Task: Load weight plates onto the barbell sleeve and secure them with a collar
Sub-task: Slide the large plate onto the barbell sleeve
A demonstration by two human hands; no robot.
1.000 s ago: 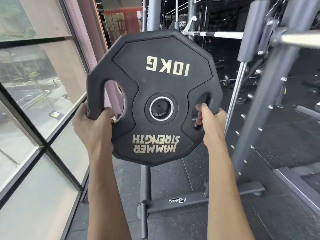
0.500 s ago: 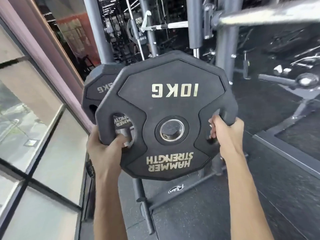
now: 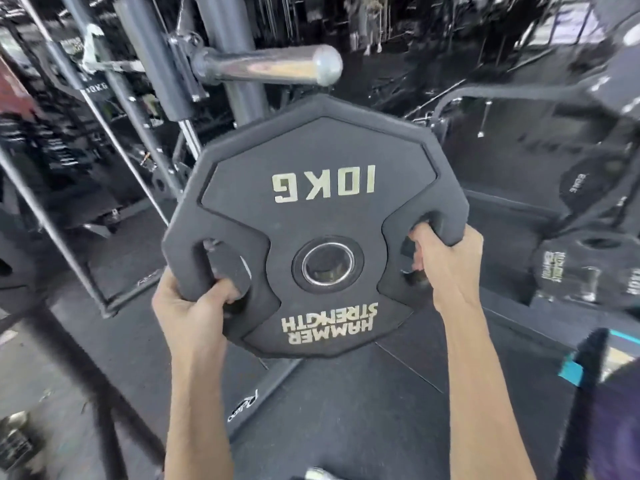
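"Where is the plate, as the head camera sees it?"

"The black rubber-coated many-sided weight plate (image 3: 318,223), marked 10KG, is held up in front of me, face toward me and lettering upside down. It hangs below the shiny chrome barbell sleeve (image 3: 266,65). Its top edge is near the sleeve but not touching it. The steel-ringed centre hole (image 3: 328,263) sits well under the sleeve's blunt end."

"How will it handle?"

"Heavy and rigid, I'd judge, with a matte rubber skin that shouldn't slip. The cut-out grip slots (image 3: 408,268) either side of the hub are the places to take it, and that's where I have it."

"And your hands?"

"My left hand (image 3: 188,306) is wrapped round the lower left rim, fingers curled through the left slot. My right hand (image 3: 450,268) is clenched on the right rim, fingers hooked into the right slot. Both forearms reach up and forward. The right hand is a little higher, so the plate tilts slightly. I reckon I must lift until the hole meets the sleeve's end, then push the plate along. I see no collar here."
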